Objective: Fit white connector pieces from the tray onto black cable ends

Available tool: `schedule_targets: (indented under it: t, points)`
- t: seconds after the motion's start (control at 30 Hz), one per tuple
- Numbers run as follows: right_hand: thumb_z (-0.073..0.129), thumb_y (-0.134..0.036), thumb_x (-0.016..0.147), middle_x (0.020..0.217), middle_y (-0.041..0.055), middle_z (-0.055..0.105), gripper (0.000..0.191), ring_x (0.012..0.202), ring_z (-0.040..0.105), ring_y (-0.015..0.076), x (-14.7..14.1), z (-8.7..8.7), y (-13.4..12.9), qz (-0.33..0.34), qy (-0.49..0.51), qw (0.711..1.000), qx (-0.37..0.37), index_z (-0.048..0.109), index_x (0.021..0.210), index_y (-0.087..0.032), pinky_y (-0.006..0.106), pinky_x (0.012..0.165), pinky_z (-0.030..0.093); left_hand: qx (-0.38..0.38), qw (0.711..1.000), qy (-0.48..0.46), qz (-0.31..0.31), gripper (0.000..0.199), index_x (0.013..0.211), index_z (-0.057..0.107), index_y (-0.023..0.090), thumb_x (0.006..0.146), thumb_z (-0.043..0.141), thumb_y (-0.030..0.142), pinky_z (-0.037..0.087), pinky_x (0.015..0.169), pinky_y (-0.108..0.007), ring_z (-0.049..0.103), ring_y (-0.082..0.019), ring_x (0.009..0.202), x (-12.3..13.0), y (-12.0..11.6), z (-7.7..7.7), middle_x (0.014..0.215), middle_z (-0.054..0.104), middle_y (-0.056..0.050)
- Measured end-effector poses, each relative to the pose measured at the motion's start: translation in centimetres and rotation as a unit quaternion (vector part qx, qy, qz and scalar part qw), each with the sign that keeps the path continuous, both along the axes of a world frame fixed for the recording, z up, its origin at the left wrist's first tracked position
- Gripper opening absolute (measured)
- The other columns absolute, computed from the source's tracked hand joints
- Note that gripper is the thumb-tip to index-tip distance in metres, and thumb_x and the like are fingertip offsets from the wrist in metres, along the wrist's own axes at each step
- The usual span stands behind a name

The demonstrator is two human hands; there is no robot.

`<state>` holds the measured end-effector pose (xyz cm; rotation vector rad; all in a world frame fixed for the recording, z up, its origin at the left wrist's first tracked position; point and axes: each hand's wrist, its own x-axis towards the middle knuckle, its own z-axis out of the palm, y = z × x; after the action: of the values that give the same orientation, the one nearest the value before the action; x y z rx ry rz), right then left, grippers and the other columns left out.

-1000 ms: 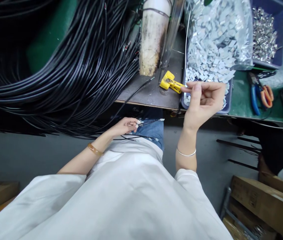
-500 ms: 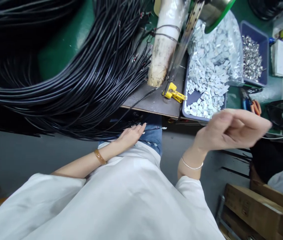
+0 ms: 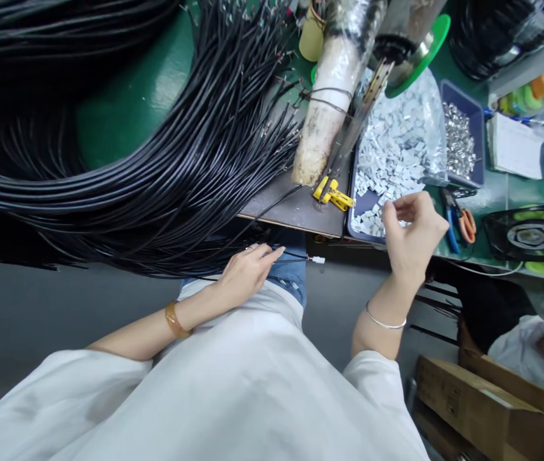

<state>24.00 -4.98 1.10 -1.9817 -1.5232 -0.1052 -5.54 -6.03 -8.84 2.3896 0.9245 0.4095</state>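
My left hand (image 3: pixel 249 272) lies over my lap, its fingers closed around a black cable (image 3: pixel 294 257). A small white connector (image 3: pixel 319 260) sits on the cable's end, past my fingertips. Beneath and beside this hand run more black cables from a large bundle (image 3: pixel 195 153). My right hand (image 3: pixel 411 234) hovers at the front edge of a blue tray (image 3: pixel 350 225) full of small white connectors (image 3: pixel 390 169). Thumb and forefinger come together in a pinch there; anything between them is too small to make out.
Behind the tray's left side stand a plastic-wrapped post (image 3: pixel 322 121) and a yellow clip (image 3: pixel 333 194). A bin of metal parts (image 3: pixel 459 141), orange-handled pliers (image 3: pixel 466 224) and a black fan (image 3: pixel 536 234) are on the right. Cardboard boxes (image 3: pixel 483 397) stand low at right, near another person.
My right hand has moved left to the tray's front edge, its fingers now pinched. My left hand stays over my lap, and the cable's white connector shows more clearly. The view has shifted slightly.
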Motion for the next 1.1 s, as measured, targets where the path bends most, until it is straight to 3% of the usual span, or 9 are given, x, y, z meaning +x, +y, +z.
schedule_targets:
  t: [0.13,0.3,0.4,0.6,0.73,0.8,0.9,1.0,1.1]
  points:
    - [0.061,-0.026,0.084,0.075,-0.0007,0.066,0.012,0.061,0.058,0.0151,0.0,-0.6,1.9,0.034,-0.006,0.998,-0.05,0.055,0.075,-0.024,0.032,0.066,0.049,-0.02,0.997,-0.074,-0.028,0.051,0.131,0.069,0.021,0.09,0.045,0.002,0.055,0.102,-0.042,0.063,-0.026,0.126,-0.1,-0.3,-1.0,0.142,0.06,-0.015]
    - [0.057,-0.016,0.079,0.078,0.0018,0.065,0.012,0.074,0.06,0.0201,0.3,-0.7,3.6,-0.024,-0.083,0.994,-0.071,0.052,0.072,-0.024,0.037,0.079,0.048,-0.183,0.976,-0.077,-0.091,0.045,0.127,0.071,0.017,0.091,0.046,0.004,0.056,0.085,-0.029,0.073,-0.019,0.096,1.3,-0.4,-0.4,0.113,0.076,-0.011]
    - [0.058,-0.015,0.078,0.084,0.0035,0.064,0.015,0.083,0.06,0.0235,1.0,-0.8,4.3,-0.045,-0.109,0.986,-0.117,0.049,0.071,-0.025,0.039,0.083,0.046,-0.255,0.957,-0.069,-0.116,0.032,0.119,0.074,0.016,0.093,0.055,0.014,0.053,0.087,-0.028,0.074,-0.021,0.094,3.4,-0.3,0.4,0.106,0.08,-0.01]
    - [0.063,-0.015,0.074,0.073,-0.0013,0.058,0.018,0.074,0.056,0.0196,1.5,-0.8,4.4,0.017,-0.06,0.99,-0.124,0.049,0.066,-0.025,0.036,0.081,0.045,-0.286,0.946,-0.084,-0.128,0.04,0.135,0.066,0.018,0.097,0.053,0.019,0.053,0.093,-0.029,0.075,-0.021,0.105,5.6,-0.6,0.2,0.129,0.072,-0.011]
    - [0.063,-0.016,0.074,0.072,-0.0031,0.053,0.018,0.069,0.051,0.0162,0.8,-1.1,3.6,0.022,-0.024,0.996,-0.087,0.049,0.066,-0.024,0.035,0.077,0.046,-0.3,0.942,-0.089,-0.125,0.035,0.125,0.073,0.017,0.095,0.055,0.019,0.054,0.097,-0.031,0.074,-0.023,0.113,4.8,-1.2,-0.6,0.123,0.075,-0.012]
    - [0.062,-0.017,0.076,0.073,-0.0028,0.051,0.017,0.07,0.052,0.0166,0.3,-1.2,3.0,0.011,-0.015,0.999,-0.046,0.049,0.069,-0.025,0.035,0.075,0.048,-0.291,0.941,-0.145,-0.089,0.034,0.121,0.075,0.015,0.093,0.056,0.016,0.056,0.089,-0.03,0.077,-0.021,0.099,4.6,-1.1,-0.3,0.116,0.078,-0.012]
    - [0.062,-0.02,0.08,0.079,-0.0001,0.057,0.014,0.08,0.059,0.0196,-0.7,-0.8,2.0,0.004,0.008,0.999,0.043,0.051,0.072,-0.025,0.033,0.067,0.05,-0.323,0.909,-0.264,0.003,0.029,0.11,0.078,0.01,0.087,0.062,0.017,0.054,0.066,-0.023,0.071,-0.014,0.067,4.5,0.0,1.5,0.091,0.082,-0.011]
    - [0.066,-0.022,0.082,0.083,0.0002,0.064,0.014,0.073,0.064,0.0176,-2.3,0.3,0.9,-0.002,0.086,0.99,0.109,0.054,0.075,-0.024,0.032,0.06,0.05,-0.398,0.833,-0.377,0.074,0.025,0.101,0.078,0.008,0.085,0.064,0.022,0.052,0.064,-0.02,0.067,-0.011,0.067,4.3,2.0,4.6,0.086,0.08,-0.01]
    - [0.07,-0.027,0.085,0.084,-0.0007,0.068,0.018,0.065,0.069,0.0153,-4.8,1.1,-0.3,0.04,0.216,0.968,0.125,0.053,0.077,-0.023,0.032,0.059,0.056,-0.415,0.801,-0.417,0.113,0.016,0.089,0.075,0.009,0.079,0.069,0.019,0.046,0.055,-0.018,0.057,-0.007,0.056,4.1,3.7,7.1,0.065,0.069,-0.001]
